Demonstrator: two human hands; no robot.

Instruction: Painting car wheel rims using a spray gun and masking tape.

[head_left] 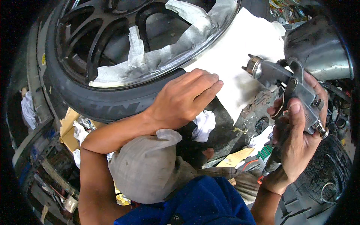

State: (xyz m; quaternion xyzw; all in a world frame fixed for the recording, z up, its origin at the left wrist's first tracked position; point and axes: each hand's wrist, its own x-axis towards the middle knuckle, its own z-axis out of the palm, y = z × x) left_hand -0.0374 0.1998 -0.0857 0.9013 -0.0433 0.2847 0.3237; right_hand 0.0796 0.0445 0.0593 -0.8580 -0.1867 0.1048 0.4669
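On the right, my right hand (300,138) is wrapped round a metal spray gun (279,75), its nozzle facing left over the white paper. A dark hose runs down from the gun's grip. My left hand (183,99) is closed, fingers bent and pressed together, above the tyre (116,103) and the near edge of the white paper (228,52); whatever is under its fingertips is hidden. Beyond it, a black spoked wheel rim (95,48) lies tilted, with pale masking tape (161,58) along the near and right part of its lip.
A dark metal bucket (317,48) stands at the right. White rags (204,125) and torn cardboard (236,157) litter the floor. Another tyre (315,180) lies at the lower right. My knee in grey trousers (146,165) is under my left forearm.
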